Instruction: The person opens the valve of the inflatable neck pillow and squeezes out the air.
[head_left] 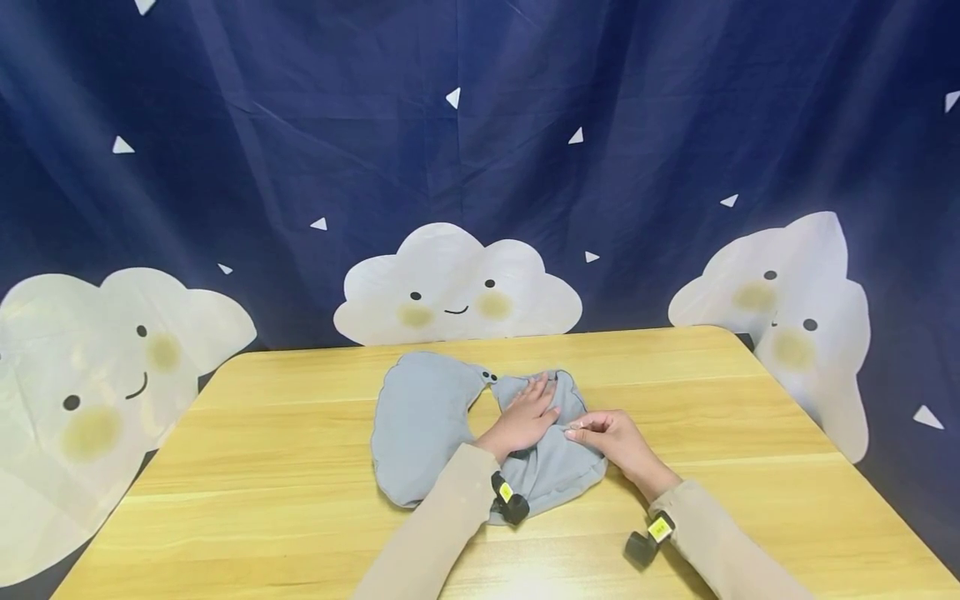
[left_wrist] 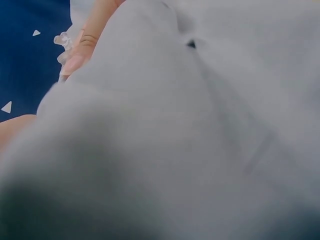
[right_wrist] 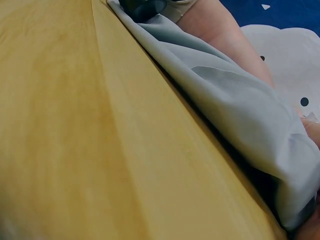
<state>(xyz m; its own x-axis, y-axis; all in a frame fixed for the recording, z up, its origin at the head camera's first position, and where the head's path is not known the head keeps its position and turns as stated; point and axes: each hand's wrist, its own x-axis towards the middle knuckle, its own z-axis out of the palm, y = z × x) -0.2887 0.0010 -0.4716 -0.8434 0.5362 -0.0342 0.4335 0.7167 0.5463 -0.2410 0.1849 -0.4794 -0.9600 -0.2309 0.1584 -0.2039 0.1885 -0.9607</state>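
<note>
A grey U-shaped neck pillow (head_left: 420, 425) lies on the table, its left half puffed out and its right half limp and wrinkled. My left hand (head_left: 527, 417) presses on the wrinkled half with its fingers spread. At the middle of that half, my right hand (head_left: 611, 437) pinches a small clear plastic valve, its thumb and forefinger together. The left wrist view shows this clear valve (left_wrist: 63, 41) beside a fingertip, with grey cloth (left_wrist: 150, 110) filling most of the picture. In the right wrist view, the pillow's wrinkled cloth (right_wrist: 225, 95) hides much of both hands.
Two dark snaps (head_left: 490, 377) sit at the pillow's far end, between its halves. The light wooden table (head_left: 262, 467) extends on both sides of the pillow. Behind it hangs a dark blue curtain (head_left: 375, 125) printed with clouds and white triangles.
</note>
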